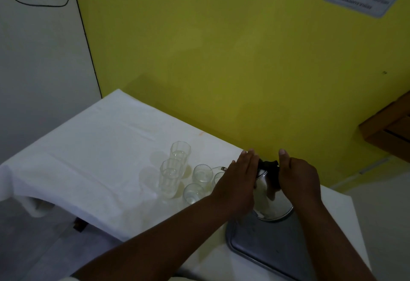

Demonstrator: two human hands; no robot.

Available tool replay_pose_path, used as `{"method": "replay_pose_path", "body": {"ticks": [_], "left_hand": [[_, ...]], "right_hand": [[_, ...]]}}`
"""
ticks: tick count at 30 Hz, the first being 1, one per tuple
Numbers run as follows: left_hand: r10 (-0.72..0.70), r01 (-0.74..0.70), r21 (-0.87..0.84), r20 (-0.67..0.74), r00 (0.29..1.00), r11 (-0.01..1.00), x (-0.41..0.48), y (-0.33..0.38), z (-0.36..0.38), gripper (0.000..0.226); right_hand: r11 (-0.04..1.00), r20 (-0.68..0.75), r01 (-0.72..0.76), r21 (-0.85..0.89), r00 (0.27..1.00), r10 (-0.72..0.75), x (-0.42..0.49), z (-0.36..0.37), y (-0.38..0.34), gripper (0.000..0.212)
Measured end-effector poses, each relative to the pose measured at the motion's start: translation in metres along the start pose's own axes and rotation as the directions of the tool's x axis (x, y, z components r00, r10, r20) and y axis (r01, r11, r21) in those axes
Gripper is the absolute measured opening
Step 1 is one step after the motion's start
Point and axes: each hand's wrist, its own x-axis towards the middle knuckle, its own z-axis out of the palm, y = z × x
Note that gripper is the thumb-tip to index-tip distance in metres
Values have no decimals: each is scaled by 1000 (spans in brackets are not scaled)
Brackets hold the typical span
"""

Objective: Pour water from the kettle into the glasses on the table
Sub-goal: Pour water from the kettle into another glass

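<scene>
Tray [261, 249] sits nearest; both hands, left hand [238, 183] and right hand [298, 178], flank the upright kettle [269, 194] unclosed, glasses [170, 176] at nine o'clock.

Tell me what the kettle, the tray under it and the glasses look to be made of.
Shiny silver kettle: polished metal, likely steel; it mirrors its surroundings. Its black top handle looks like matte plastic. Flat grey tray: duller brushed metal. Clear drinking glasses: transparent, probably glass.
</scene>
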Motion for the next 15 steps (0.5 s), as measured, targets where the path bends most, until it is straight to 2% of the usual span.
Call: {"method": "replay_pose_path", "body": {"ticks": [8, 15], "left_hand": [[114, -99, 177, -76, 991, 979, 5, 11, 6, 89], [150, -132, 192, -84, 985, 973, 9, 14, 16, 89]], "right_hand": [[936, -51, -189, 296, 976, 213, -18, 2, 13, 58], [927, -59, -225, 298, 966, 254, -21, -2, 24, 59]]}}
